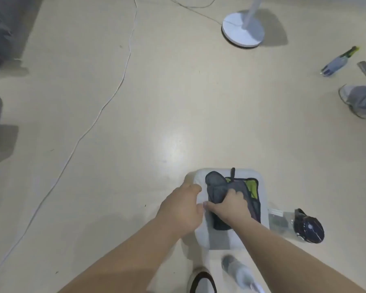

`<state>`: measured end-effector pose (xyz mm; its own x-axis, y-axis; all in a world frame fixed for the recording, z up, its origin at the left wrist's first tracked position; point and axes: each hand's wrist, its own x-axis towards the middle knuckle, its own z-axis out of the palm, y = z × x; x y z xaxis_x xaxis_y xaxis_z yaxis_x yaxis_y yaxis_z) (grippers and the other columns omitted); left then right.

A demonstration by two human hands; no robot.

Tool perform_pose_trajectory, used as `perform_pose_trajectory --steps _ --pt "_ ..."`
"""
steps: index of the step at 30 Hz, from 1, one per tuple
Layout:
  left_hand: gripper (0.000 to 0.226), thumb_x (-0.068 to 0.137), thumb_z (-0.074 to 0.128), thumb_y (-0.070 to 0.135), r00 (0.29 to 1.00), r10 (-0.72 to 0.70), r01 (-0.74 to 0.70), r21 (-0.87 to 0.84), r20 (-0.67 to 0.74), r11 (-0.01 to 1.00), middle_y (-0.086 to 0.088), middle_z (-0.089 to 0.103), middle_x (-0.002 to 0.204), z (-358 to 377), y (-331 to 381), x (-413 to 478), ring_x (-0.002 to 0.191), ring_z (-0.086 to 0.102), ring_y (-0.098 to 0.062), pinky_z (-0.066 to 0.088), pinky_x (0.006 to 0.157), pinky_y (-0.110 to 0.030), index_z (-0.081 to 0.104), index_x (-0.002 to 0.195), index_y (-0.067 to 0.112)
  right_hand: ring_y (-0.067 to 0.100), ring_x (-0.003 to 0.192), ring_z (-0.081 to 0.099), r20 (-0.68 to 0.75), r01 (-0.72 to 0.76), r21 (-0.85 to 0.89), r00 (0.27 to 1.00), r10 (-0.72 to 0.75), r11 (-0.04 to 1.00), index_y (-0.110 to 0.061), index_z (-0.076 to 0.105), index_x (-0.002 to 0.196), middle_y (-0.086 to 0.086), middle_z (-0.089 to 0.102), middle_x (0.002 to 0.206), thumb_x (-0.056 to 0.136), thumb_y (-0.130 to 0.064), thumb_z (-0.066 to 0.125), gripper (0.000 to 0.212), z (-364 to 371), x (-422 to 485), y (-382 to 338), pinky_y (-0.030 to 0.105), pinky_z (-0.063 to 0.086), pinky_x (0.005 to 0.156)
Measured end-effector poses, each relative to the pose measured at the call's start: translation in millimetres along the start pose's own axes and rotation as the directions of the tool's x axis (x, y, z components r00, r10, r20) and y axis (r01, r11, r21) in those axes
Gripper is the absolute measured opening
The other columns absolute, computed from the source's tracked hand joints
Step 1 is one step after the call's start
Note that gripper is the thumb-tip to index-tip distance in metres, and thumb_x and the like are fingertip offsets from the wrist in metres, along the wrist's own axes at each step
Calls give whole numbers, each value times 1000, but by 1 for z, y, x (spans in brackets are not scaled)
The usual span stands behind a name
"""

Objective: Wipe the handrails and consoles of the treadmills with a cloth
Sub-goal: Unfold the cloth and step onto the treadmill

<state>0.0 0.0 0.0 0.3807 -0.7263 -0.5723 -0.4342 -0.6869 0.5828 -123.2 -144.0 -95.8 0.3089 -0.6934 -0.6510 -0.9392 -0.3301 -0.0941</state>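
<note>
Judging from this downward view, the wiping has not begun: no treadmill, handrail or console shows anywhere, and the cloth is not yet lifted off the white stool (207,237).

Far to the left of the stool, a white cable (123,66) snakes over the pale floor. At the stool's left edge sits the left hand (182,208), its fingers bent at the rim. Whether they grip the stool or merely rest there cannot be told.

Just below the stool a shoe (202,282) shows. On the stool's top lies the dark grey cloth (215,187), bunched lengthwise. The right hand (230,206) is on it, fingers curled into the fabric and thumb stretched out to the left, so it holds the cloth. A blurred clear bottle (239,271) lies just below the stool, and a round white fan base (242,31) stands well above it.

Under the grey cloth, toward the stool's right side, a green cloth (251,186) with dark edging lies flat. Just right of the stool are a clear plastic bag (280,218) and a dark round object (310,226), too blurred to name. Well to the upper right a spray bottle (338,61) lies on the floor.

Everything seems left to do: lifting the cloth, carrying it to the machines, and wiping each handrail and console.
</note>
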Motion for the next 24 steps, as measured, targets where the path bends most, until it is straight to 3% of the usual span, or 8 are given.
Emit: perform_pose_trajectory --steps 2,4,8,12,15,18,21,24 --pt "43 101 48 30 999 -28 29 -16 16 999 6 47 137 7 -10 3 117 55 -20 50 96 -37 47 144 24 33 120 50 -44 36 -118 998 -42 992 -11 43 130 13 48 132 93 -42 63 52 1 -1 -5 38 45 81" --pt "43 100 48 30 997 -60 61 -17 56 998 4 49 133 6 -20 -3 113 56 -22 51 96 -40 46 142 25 33 110 55 -90 60 -92 994 -68 994 -11 44 126 14 52 125 96 -22 55 33 -3 1 -3 37 46 76" --pt "37 102 46 32 994 -112 112 -61 7 992 2 51 131 -16 -17 -35 110 59 -23 51 96 -42 50 136 20 24 86 60 5 5 389 1000 -7 921 -15 56 122 7 64 96 86 -3 51 38 -46 -26 -11 38 53 80" --pt "44 100 51 33 984 -124 92 -233 -129 968 10 50 140 -68 15 -96 120 58 -15 49 101 -38 47 144 29 23 85 66 211 -24 709 961 -179 705 -11 66 105 6 72 95 85 -3 45 29 -125 -120 -77 33 52 71" --pt "53 99 56 35 939 -195 69 -401 -283 913 11 48 143 -119 49 -177 120 55 -9 49 103 -35 42 151 32 32 85 63 325 -73 826 872 -367 559 -3 64 108 15 66 97 67 -10 49 44 -186 -215 -128 37 50 76" --pt "53 96 55 39 835 -277 17 -480 -475 877 12 51 140 -169 83 -284 123 53 -8 49 104 -35 48 148 30 41 108 68 378 -99 883 728 -571 459 1 64 126 25 71 119 85 -16 47 47 -244 -325 -168 47 55 90" --pt "50 94 53 36 706 -317 -28 -473 -633 881 12 52 134 -214 116 -391 122 53 -7 48 104 -34 53 143 28 36 105 67 372 -92 907 634 -678 411 3 60 131 27 68 122 92 -20 46 47 -292 -435 -199 42 56 77" --pt "43 95 57 39 584 -395 -70 -529 -709 846 15 52 125 -237 142 -494 115 58 -5 53 97 -35 57 137 35 32 95 71 411 -28 887 500 -762 461 -3 61 124 19 70 110 96 -16 45 34 -319 -540 -214 40 56 70"
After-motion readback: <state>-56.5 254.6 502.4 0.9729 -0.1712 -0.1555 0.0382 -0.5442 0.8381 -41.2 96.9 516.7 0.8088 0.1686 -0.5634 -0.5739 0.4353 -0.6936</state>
